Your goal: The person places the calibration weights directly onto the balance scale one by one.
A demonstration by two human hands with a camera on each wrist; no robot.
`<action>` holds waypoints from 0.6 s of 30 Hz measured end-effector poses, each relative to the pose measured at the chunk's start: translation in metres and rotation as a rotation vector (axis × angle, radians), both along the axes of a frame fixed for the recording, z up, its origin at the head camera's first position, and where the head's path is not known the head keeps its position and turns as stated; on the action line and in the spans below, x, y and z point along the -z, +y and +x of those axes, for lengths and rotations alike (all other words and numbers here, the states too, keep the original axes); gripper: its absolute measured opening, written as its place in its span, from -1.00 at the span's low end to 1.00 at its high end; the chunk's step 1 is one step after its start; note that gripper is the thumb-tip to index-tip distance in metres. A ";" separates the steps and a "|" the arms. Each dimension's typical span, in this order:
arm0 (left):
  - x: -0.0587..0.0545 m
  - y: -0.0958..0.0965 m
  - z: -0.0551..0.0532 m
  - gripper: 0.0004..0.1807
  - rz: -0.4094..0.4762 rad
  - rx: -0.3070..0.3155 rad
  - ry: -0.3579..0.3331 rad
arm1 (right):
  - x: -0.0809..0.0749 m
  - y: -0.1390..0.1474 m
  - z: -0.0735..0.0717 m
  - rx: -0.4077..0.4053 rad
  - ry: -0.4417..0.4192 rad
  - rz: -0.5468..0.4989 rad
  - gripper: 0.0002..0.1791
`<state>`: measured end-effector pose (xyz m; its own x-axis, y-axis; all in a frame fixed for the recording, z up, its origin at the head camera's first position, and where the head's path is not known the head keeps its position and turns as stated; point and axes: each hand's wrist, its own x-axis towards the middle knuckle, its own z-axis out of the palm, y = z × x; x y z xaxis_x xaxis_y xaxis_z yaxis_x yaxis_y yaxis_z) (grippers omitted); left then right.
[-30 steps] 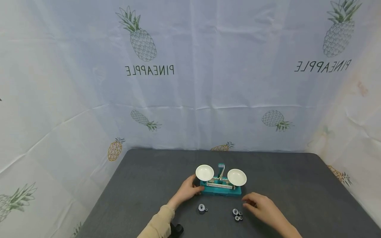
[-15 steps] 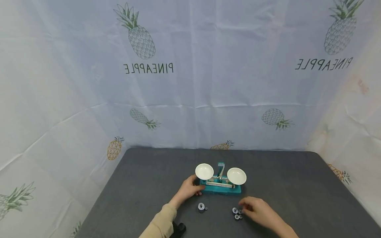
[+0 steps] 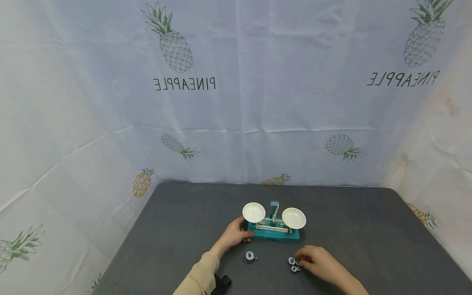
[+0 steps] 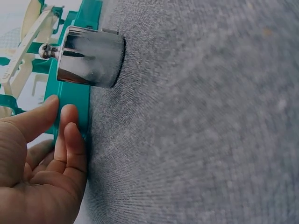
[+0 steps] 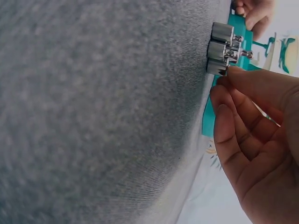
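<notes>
A teal balance scale (image 3: 273, 234) with two cream pans stands on the dark table; its right pan (image 3: 293, 218) sits slightly lower than the left pan (image 3: 253, 212). My left hand (image 3: 233, 237) grips the left end of its base, thumb in front. Below the scale is a cluster of several metal weights (image 3: 292, 261). My right hand (image 3: 318, 262) is at the cluster's right side, thumb and forefinger pinching one weight, which is mostly hidden. In the right wrist view, the fingertips meet at the edge of the chrome weights (image 5: 217, 50). A larger knobbed weight (image 4: 88, 58) stands near my left hand.
A tiny weight (image 3: 256, 258) stands beside the larger one. Below my left forearm, a black object (image 3: 223, 282) is partly hidden by the sleeve (image 3: 200, 272). A pineapple-print cloth (image 3: 254, 102) hangs behind the dark table (image 3: 350, 221) and along both its sides.
My right hand has moved down and left from beside the scale's right end to the weights, and its fingers have closed in there. My left hand stays on the base.
</notes>
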<state>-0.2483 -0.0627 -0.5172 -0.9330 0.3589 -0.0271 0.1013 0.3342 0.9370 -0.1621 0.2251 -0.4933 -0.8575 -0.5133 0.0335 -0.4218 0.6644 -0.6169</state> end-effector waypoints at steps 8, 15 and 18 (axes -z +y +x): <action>-0.006 0.001 0.004 -0.35 0.033 0.004 -0.040 | 0.003 -0.001 0.000 -0.004 0.000 0.001 -0.93; -0.020 0.002 0.014 -0.35 0.030 -0.010 -0.041 | 0.003 0.001 -0.002 -0.024 -0.045 -0.023 -0.91; -0.017 0.003 0.011 -0.33 0.014 -0.015 -0.037 | 0.004 0.001 -0.003 -0.039 -0.047 -0.037 -0.90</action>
